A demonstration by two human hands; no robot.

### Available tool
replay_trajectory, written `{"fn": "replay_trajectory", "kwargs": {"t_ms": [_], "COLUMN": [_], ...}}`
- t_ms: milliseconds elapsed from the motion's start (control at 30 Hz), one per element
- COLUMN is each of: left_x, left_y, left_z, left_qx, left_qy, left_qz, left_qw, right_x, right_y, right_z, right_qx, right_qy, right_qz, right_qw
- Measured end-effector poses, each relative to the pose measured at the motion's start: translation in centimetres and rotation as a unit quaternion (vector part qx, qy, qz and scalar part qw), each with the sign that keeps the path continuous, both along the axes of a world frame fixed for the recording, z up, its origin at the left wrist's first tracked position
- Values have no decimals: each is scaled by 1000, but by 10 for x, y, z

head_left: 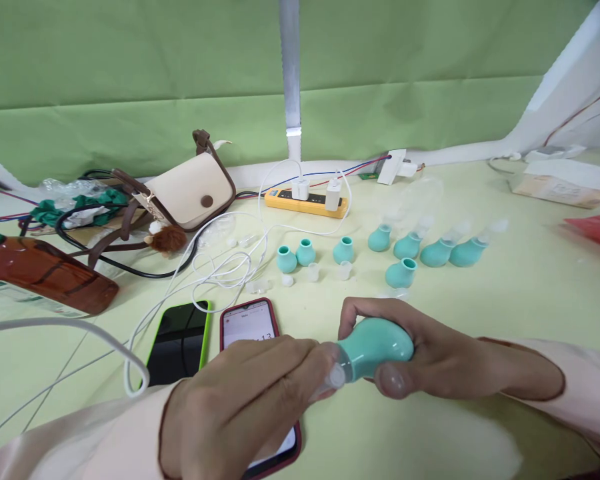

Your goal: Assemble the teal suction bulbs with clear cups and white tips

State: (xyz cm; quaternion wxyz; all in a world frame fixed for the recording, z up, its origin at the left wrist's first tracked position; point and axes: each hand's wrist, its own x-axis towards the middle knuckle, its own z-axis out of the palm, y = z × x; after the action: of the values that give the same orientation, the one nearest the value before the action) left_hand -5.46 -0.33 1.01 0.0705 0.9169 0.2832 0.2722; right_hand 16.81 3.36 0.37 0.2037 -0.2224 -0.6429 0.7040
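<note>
Two-handed hold on a teal squeeze bulb [383, 347], raised over the near side of the bench [520, 300]. Grasped in the right hand [445, 353], fingers curled around its body; pinched by the fingers of the left hand [250, 393] at the clear nozzle [337, 377] on its neck. Hard to tell how fully seated. Partly hidden behind the left hand, a red-cased phone [250, 317]. Farther back, four open-necked bulbs [400, 274], four nozzle-fitted bulbs [436, 253], small clear caps [345, 270] and a yellow power strip [280, 200].

R fingers [393, 380] grip teal bulb [383, 343] — L fingers [300, 380] pinch clear tip [337, 376], prob. seated.
</note>
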Motion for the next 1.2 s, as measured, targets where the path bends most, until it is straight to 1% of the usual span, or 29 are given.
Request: {"fn": "replay_trajectory", "kwargs": {"t_ms": [100,200,233,267,300,333,367,400,467,500,533,567,600,633,667,733,800,900,967,1067,1133,1200], "left_x": [-1,6,9,13,15,18,19,21,22,22,22,22,22,21,21,20,18,17,16,17,17,17], "left_y": [-3,4,7,9,11,13,14,14,14,14,14,14,14,14,14,15,16,18,18,17,17,16], "left_z": [-1,2,3,4,3,3,1,0,-3,-3,-3,-3,-3,-3,-3,-4,-7,-12,-13,-11,-8,-5], "left_qx": [-22,-14,-14,-18,-20,-29,-44,-69,-136,-164,-183,-187,-183,-173,-162,-132,-99,-58,-44,-41,-65,-108], "left_qy": [-11,-67,-87,-116,-150,-179,-207,-228,-248,-251,-248,-244,-237,-228,-218,-200,-181,-172,-171,-186,-211,-241], "left_qz": [10,2,-7,-5,5,22,46,68,95,102,105,106,103,99,93,78,71,63,62,61,55,49], "left_qw": [1000,998,996,993,989,983,976,969,954,948,946,946,949,953,958,968,976,981,982,980,974,963], "right_x": [-1,-1,-2,-2,-2,-1,-1,-1,0,0,1,1,1,2,2,3,5,5,4,2,2,2], "right_y": [-1,-4,-5,-7,-8,-8,-9,-8,-6,-5,-3,-1,0,1,2,1,1,2,3,5,5,5], "right_z": [2,3,3,2,1,-1,-3,-5,-11,-13,-15,-16,-17,-18,-18,-17,-16,-15,-14,-11,-8,-4], "right_qx": [-16,-17,2,37,93,171,268,374,567,634,677,700,705,700,688,650,590,473,412,368,357,353], "right_qy": [-7,-7,-19,-35,-55,-75,-90,-97,-97,-99,-102,-108,-116,-124,-134,-154,-166,-164,-161,-151,-156,-172], "right_qz": [0,-6,-19,-42,-73,-111,-148,-175,-192,-184,-173,-164,-159,-154,-150,-144,-136,-125,-118,-101,-82,-60], "right_qw": [1000,1000,1000,998,991,976,948,905,795,744,708,687,682,687,698,730,778,856,889,912,917,918]}}
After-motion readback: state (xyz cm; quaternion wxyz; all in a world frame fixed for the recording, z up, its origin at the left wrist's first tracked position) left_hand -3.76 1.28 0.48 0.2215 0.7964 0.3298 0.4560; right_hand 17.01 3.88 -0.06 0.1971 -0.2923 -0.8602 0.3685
